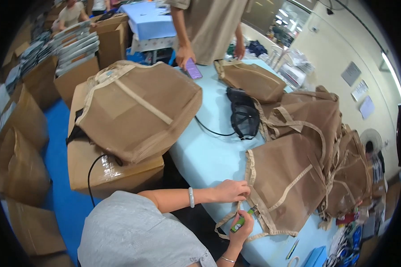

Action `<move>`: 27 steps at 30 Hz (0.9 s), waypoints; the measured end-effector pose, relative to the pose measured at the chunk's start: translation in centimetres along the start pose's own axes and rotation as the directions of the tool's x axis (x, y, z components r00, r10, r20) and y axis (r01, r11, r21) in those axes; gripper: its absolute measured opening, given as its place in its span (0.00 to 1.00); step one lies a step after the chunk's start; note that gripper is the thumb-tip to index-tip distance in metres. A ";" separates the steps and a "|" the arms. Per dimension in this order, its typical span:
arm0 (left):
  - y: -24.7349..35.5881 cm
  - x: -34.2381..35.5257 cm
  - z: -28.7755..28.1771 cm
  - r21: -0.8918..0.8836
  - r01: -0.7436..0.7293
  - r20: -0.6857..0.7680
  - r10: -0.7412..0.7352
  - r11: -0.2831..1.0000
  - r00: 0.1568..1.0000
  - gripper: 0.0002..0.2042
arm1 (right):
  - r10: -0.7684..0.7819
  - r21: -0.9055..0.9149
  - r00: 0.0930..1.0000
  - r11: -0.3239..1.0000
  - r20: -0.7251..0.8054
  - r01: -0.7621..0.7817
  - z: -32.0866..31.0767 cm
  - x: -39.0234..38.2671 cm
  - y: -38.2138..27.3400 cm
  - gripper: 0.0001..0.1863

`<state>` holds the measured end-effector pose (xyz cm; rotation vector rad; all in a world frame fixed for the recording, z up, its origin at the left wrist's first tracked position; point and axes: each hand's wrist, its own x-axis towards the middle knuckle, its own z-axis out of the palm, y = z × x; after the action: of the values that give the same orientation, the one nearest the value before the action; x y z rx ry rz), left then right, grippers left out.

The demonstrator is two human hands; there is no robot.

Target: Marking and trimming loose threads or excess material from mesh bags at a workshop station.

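Subject item: a brown mesh bag (pixel 287 180) with beige binding, lying on the near right part of the light blue worktop (pixel 189 164). Its bound left edge runs from the far corner down toward the person, bending slightly rightward at the near end. A beige strip (pixel 292 187) across the mesh slants from lower left to upper right. The bag's own long axis cannot be determined, as its far side merges with the piled mesh bags (pixel 305 107).

Left hand (pixel 231 191): fingers together, pinched on the bag's bound left edge, the forearm entering from the left. Right hand (pixel 243 224): clamped round a green-handled tool (pixel 237 225), just below the left hand. The tool's long axis runs from lower left to upper right, its tip directed at the bound edge; whether the tip touches the fabric cannot be told. A narrow beige strap (pixel 226 220) loops out to the left of the right hand.

Surroundings: a pen (pixel 292 249) lies near the bag's near corner, pointing up and right. A black mesh item (pixel 245 119) lies beyond the bag. Across the worktop, another person's hand (pixel 185 57) holds a purple phone (pixel 193 69).
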<state>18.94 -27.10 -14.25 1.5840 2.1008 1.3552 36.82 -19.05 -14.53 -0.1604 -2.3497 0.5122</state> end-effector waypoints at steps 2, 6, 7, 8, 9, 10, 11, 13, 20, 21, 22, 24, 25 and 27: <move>-0.1 0.1 0.2 -0.003 -0.003 -0.016 0.003 1.000 1.000 0.08 | 0.009 0.020 1.000 1.000 0.002 -0.009 0.0 -0.2 0.1 0.13; -0.4 0.1 0.3 0.031 -0.025 -0.002 0.025 0.999 1.000 0.08 | 0.035 0.011 0.999 0.999 -0.012 -0.034 0.4 -0.5 0.4 0.12; -0.5 0.0 0.2 0.020 -0.037 0.007 0.037 0.999 0.999 0.08 | 0.037 0.021 0.999 0.999 -0.022 -0.036 0.5 -0.5 0.6 0.11; -0.5 -0.1 0.2 0.024 -0.022 -0.011 0.023 0.999 1.000 0.08 | 0.022 0.032 1.000 0.999 -0.009 -0.022 0.6 -0.7 0.7 0.11; -0.4 -0.1 0.2 -0.020 -0.049 -0.029 0.049 0.999 0.998 0.08 | 0.051 0.056 0.998 0.997 -0.021 -0.050 0.6 -0.8 0.8 0.12; -0.4 -0.2 0.0 -0.061 -0.078 -0.047 0.075 0.995 0.996 0.08 | 0.081 0.082 0.996 0.994 -0.034 -0.078 0.6 -0.9 1.0 0.13; -0.5 -0.3 -0.3 -0.056 -0.069 -0.062 0.066 0.996 0.996 0.08 | 0.068 0.090 0.997 0.994 -0.024 -0.065 0.7 -0.9 1.1 0.13; -0.3 -0.5 -2.0 0.153 -0.137 -0.179 0.164 0.979 0.970 0.09 | 0.055 0.021 0.998 0.998 -0.025 -0.054 0.5 -0.9 1.0 0.10; -2.8 -5.2 -16.4 0.713 0.406 -0.522 0.046 0.572 0.852 0.27 | 0.065 0.062 0.998 0.996 -0.024 -0.063 -0.1 -0.5 0.2 0.09; -2.9 -6.3 -17.6 0.714 0.543 -0.575 -0.072 0.442 0.815 0.31 | 0.070 0.075 0.997 0.995 -0.022 -0.068 -0.3 -0.4 -0.2 0.09; -3.9 -7.5 -17.9 0.712 0.554 -0.584 -0.073 0.431 0.808 0.31 | 0.073 0.087 0.997 0.994 -0.022 -0.071 -0.3 -0.2 -0.4 0.09; -6.6 -9.6 -18.1 0.760 0.636 -0.644 0.020 0.134 0.765 0.28 | 0.050 0.091 0.999 0.995 -0.021 -0.048 -0.2 -0.2 -0.2 0.09; -7.3 -9.7 -18.1 0.757 0.641 -0.648 0.020 0.127 0.761 0.28 | 0.036 0.083 0.999 0.996 -0.023 -0.034 -0.1 -0.2 0.0 0.10; -8.3 -9.4 -18.1 0.615 0.692 -0.680 -0.190 0.379 0.708 0.26 | 0.030 0.087 0.999 0.996 -0.035 -0.027 0.1 -0.3 0.1 0.10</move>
<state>6.18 -44.97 -13.49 0.5532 3.5537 0.4948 36.91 -19.03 -14.83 -0.1618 -2.2885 0.6194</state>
